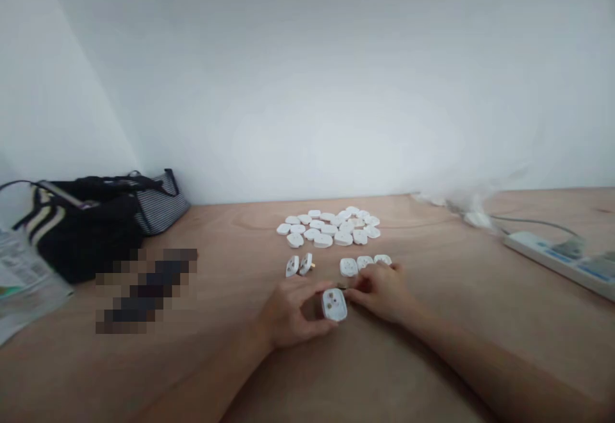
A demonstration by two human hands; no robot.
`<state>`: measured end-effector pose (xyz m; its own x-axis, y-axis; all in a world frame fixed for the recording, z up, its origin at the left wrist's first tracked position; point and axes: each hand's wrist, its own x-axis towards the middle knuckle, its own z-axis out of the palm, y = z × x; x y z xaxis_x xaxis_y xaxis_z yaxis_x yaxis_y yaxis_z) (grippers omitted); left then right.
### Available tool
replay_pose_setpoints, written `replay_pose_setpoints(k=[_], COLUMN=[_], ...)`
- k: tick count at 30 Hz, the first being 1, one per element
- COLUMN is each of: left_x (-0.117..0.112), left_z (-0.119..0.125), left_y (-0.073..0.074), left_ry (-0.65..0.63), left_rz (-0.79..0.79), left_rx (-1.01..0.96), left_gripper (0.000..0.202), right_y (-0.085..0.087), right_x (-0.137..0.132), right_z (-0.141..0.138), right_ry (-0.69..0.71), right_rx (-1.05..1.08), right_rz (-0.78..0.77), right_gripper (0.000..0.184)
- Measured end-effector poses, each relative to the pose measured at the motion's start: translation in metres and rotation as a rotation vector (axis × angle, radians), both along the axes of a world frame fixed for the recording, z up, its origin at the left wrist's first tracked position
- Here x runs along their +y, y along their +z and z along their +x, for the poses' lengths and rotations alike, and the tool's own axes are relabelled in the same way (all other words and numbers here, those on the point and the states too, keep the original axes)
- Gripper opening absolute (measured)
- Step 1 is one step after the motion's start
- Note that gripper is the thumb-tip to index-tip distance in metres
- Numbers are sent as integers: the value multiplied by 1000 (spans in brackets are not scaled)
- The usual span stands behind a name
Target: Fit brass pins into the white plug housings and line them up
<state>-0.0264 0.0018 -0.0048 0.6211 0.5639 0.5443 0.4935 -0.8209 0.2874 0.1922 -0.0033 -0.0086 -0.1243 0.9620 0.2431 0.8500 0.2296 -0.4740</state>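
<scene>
A white plug housing (336,307) with brass-coloured pieces inside is gripped at its edges by the thumb and fingers of my left hand (294,314), just above the table. My right hand (379,290) is closed close to its right side, fingertips pinched together. A small dark or brassy bit (342,286) shows by those fingertips; I cannot make out whether they hold it. Beyond my right hand, several white housings (348,267) lie in a short row. Past my left hand stand two white plugs (306,264) on their sides, one with a brass pin showing.
Several more white plug parts (323,240) are grouped farther back on the wooden table (230,256). On the left are a black bag (91,231), a striped pouch (163,202) and a blurred-out dark object (148,291). A power strip (552,256) and clear plastic (475,208) lie right.
</scene>
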Motion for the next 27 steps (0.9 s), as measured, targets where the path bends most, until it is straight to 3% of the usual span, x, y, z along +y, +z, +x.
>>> replay_pose_setpoints(k=[6, 21, 23, 27], left_x=[1, 0, -1, -3], left_z=[0, 1, 1, 3], left_y=[-3, -3, -3, -3], left_ry=[-23, -17, -12, 16], left_rz=[0, 18, 17, -19], left_rx=[33, 28, 17, -26], left_gripper=[50, 49, 48, 46], right_y=[3, -3, -3, -5], right_x=[-1, 0, -1, -6], right_z=[3, 2, 3, 0], right_ry=[25, 120, 152, 241], right_rx=[1, 65, 121, 433], right_rz=[-96, 11, 37, 159], right_gripper=[14, 14, 13, 17])
